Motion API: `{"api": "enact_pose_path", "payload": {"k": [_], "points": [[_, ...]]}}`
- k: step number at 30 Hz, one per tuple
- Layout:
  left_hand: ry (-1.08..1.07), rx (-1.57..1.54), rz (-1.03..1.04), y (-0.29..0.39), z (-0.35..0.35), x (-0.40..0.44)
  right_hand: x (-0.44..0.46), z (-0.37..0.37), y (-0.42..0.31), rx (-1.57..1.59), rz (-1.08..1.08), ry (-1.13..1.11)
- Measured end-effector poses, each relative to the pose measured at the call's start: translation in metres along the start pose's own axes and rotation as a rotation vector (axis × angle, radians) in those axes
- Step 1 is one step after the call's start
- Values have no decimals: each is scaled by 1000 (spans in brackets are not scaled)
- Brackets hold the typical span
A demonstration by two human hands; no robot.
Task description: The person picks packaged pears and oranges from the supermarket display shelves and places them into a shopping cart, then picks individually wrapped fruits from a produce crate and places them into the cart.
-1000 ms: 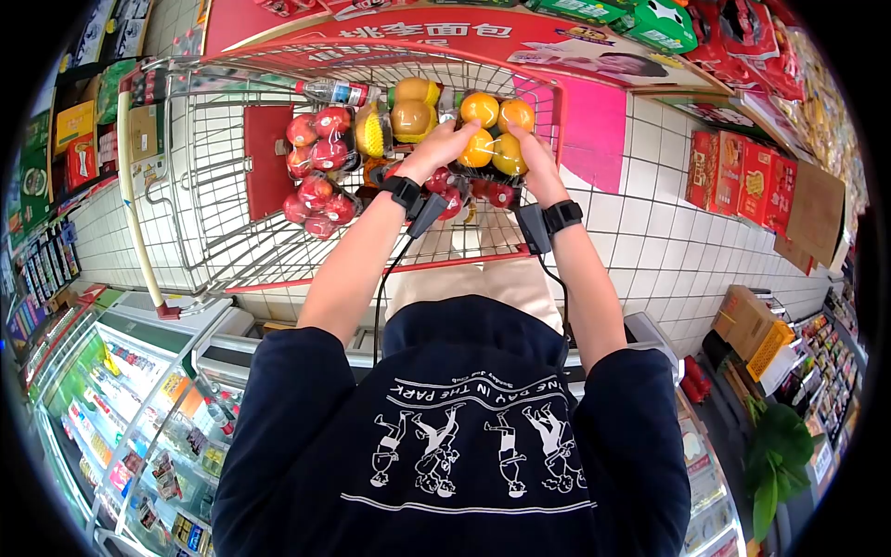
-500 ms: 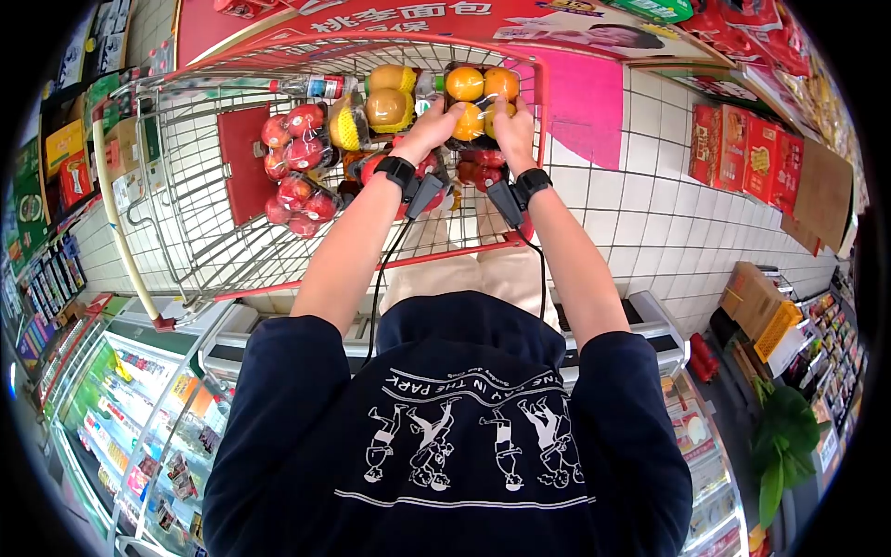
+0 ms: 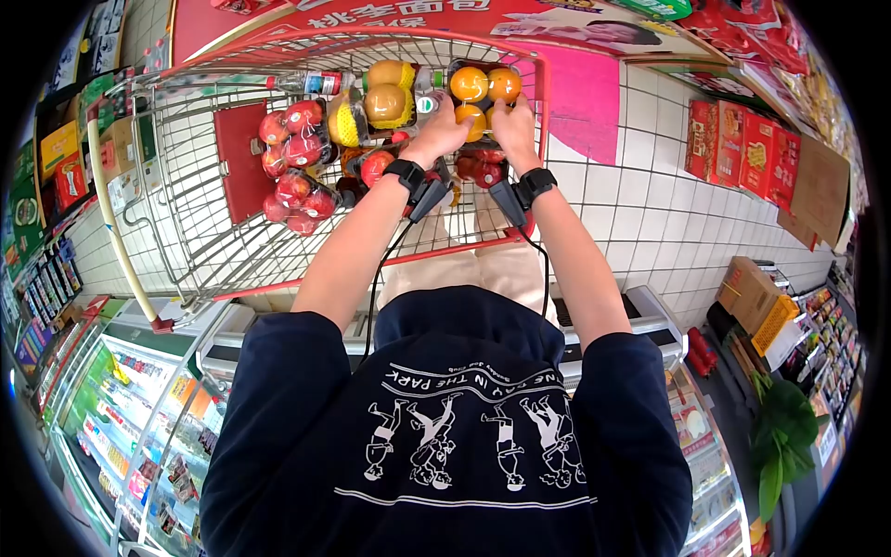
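Observation:
A pack of oranges lies in the far right corner of the shopping cart, in a dark tray under clear film. My left hand grips its near left side, the fingertips by the lower orange. On the near right side, my right hand holds the pack with bent fingers. Left of it are large brownish fruits in yellow foam nets. Between those and my left hand shows a clear item with a white and green label. Red fruit sits partly hidden below my hands.
Packs of red apples lie at the cart's left by a red panel. A bottle rests along the far side. Red boxes stand at right, cardboard boxes below them. A glass-fronted cooler is at lower left.
The pack of oranges has shifted slightly right, with both hands still at it. My left hand has moved a little right and nearer, uncovering more of the labelled item.

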State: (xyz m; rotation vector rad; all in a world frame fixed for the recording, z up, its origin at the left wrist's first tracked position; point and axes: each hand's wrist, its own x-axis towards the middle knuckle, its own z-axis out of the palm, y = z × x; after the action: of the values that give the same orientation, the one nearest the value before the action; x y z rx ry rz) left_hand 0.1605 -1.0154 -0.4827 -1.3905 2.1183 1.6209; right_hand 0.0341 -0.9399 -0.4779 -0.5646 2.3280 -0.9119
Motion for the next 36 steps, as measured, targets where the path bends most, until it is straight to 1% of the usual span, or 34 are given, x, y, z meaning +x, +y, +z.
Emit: {"api": "enact_pose_path", "payload": {"k": [2,3,5,7,9,11,13,14,17,18,19,21,23,24,25,27,28,29,31,32,33,34,35,36], "points": [[-63,51,-19,7,-5,-7,0,-6,-3,-25,-16,-54],[-57,49,-12,8,-6,-10,-2,-13,-9,-25,-25,-50],[-32,56,9,7,-4,-17,-6,-32,-26,-114,51,-212],[-40,49,-4,10,-7,-21,-3,-34,-14,-129,-22,-169],[-66,-67,14,8,-8,-23,2,-38,-7,-131,2,-251],[-59,-61,24,9,-8,-24,0,-42,-4,-133,-13,-237],[-108,-144,-47,11,-10,-26,-3,-51,-9,-75,51,-339],[-78,-117,2,9,-12,-28,-1,-55,-10,-42,47,-385],[-43,-179,-22,10,-21,-37,11,-59,-4,-3,-34,-447],[-41,-279,-103,9,-22,-39,17,-57,-5,0,-49,-470],[-15,-283,-116,8,-24,-39,24,-55,-7,-31,-74,-483],[117,-236,-89,6,-17,-45,31,-53,-2,-98,-112,-524],[175,-378,-141,21,-12,-57,30,-55,-10,-88,-110,-621],[206,-404,-156,26,-10,-61,36,-55,-12,-79,-107,-683],[235,-433,-171,32,-8,-67,40,-56,-12,-83,-119,-699],[301,-434,-142,29,-2,-71,46,-57,-10,-21,-135,-782],[348,-449,-111,32,0,-77,49,-54,-8,-13,-151,-778],[322,-477,-132,34,-1,-85,52,-56,-4,-36,-171,-807],[373,-555,-166,54,-2,-110,58,-61,-12,-36,-179,-847],[411,-572,-171,63,-2,-125,58,-64,-14,42,-214,-858],[427,-665,-153,71,-1,-139,56,-66,-21,28,-243,-887],[443,-756,-130,75,1,-152,53,-69,-29,92,-176,-899],[518,-812,-97,78,4,-164,48,-69,-38,151,-108,-910],[572,-834,-72,80,8,-178,43,-65,-44,287,-24,-929]]}}
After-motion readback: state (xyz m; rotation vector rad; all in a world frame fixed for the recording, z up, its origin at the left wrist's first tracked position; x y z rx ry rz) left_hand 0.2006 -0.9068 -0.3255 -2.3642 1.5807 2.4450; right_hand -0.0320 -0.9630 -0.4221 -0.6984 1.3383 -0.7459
